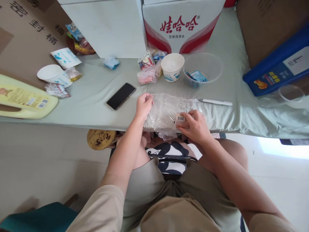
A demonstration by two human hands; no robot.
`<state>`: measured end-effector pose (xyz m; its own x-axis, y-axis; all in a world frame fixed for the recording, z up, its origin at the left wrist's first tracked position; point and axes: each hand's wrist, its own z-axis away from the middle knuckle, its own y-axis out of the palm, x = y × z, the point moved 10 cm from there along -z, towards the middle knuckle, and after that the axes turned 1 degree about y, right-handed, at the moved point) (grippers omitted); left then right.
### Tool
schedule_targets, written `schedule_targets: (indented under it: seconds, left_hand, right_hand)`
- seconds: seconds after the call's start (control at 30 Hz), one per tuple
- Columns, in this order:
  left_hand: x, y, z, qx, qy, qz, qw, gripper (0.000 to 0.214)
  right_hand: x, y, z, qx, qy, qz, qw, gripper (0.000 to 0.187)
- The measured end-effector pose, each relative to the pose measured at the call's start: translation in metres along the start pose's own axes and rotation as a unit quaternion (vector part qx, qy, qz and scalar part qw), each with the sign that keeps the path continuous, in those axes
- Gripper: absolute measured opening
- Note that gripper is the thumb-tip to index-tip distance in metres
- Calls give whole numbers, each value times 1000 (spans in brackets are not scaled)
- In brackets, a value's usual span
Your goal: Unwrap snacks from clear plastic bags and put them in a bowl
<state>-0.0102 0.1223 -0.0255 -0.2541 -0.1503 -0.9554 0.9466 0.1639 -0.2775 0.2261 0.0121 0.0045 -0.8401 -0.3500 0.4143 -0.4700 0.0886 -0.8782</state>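
A clear plastic bag (163, 111) lies across the front of the cloth-covered table, its lower edge hanging over the side. My left hand (145, 104) pinches the bag's upper left corner. In my right hand (196, 125) is a small packet with a barcode label (180, 118), gripped at the bag's right part; whether it sits inside the bag or on it I cannot tell. Just beyond the right hand lies a white pen-like tool (216, 102), with its left tip against the plastic.
Behind the bag stand a paper cup (172, 67), a clear plastic bowl (202, 69) with blue packets, and wrapped snacks (149, 66). A phone (121, 96) lies left. White cartons (181, 29) line the back; a yellow jug (26, 98) and a blue box (277, 64) flank the table.
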Motion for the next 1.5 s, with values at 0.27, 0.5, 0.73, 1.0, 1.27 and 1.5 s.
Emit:
schedule_targets:
  seconds: [0.27,0.5,0.73,1.0,1.27,1.5]
  left_hand:
    - [-17,3,-6,-6,75,-94,993,18]
    - [-30,6,-6,23,103,-119,987,20]
    - [-35,10,-14,22,124,-122,984,17]
    - [-22,6,-22,3,124,-131,984,6]
    - [-75,15,55,81,343,-184,918,39]
    - [-38,77,127,326,305,-263,855,21]
  right_hand:
    - [-35,-31,14,-95,111,-87,985,38]
    - [-60,-104,-32,-169,121,8,978,44]
    - [-72,-137,-148,-96,167,196,961,60]
    - [-12,-45,-28,-13,-37,56,998,29]
    - [-27,-8,19,-20,16,68,997,37]
    - [-32,-9,21,-42,12,25,999,47]
